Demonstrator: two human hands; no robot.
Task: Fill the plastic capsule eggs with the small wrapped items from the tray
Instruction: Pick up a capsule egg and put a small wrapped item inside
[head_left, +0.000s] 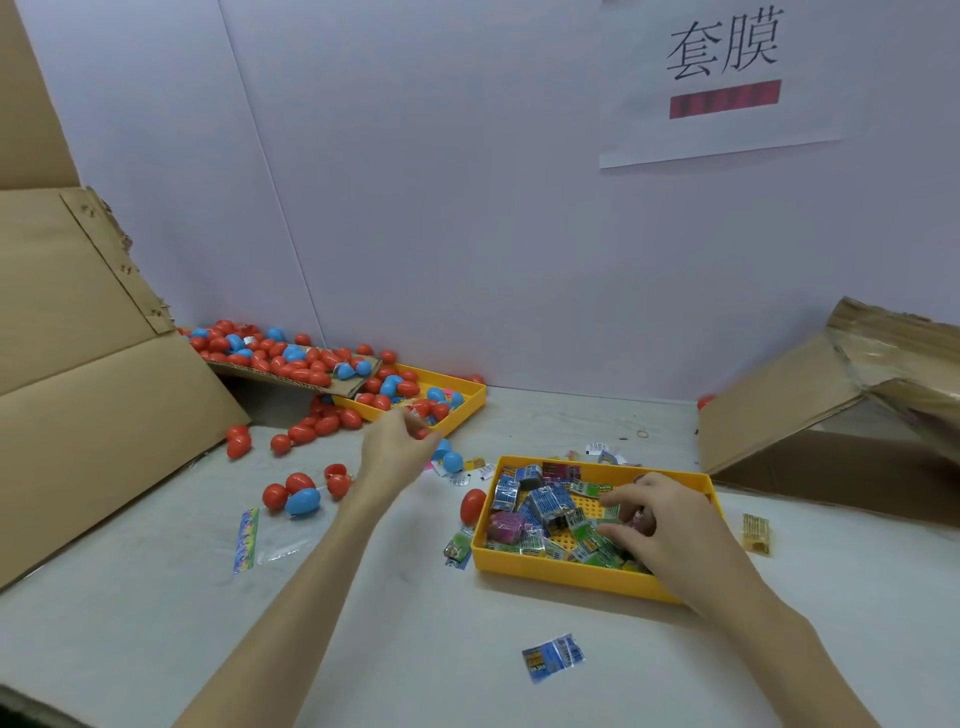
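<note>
Eggs are lying piled past the left hand, which is pinching one red egg. Right hand is picking wrapped items in the tray under it. Lots seem left.

Low in the right half of the frame, the right hand reaches into the near yellow tray, fingers curled among the small wrapped packets. Left of centre, the left hand stretches toward the far yellow tray, fingertips closed on a red egg. More red and blue eggs spill off a cardboard flap at middle left. One packet lies alone at lower centre.
</note>
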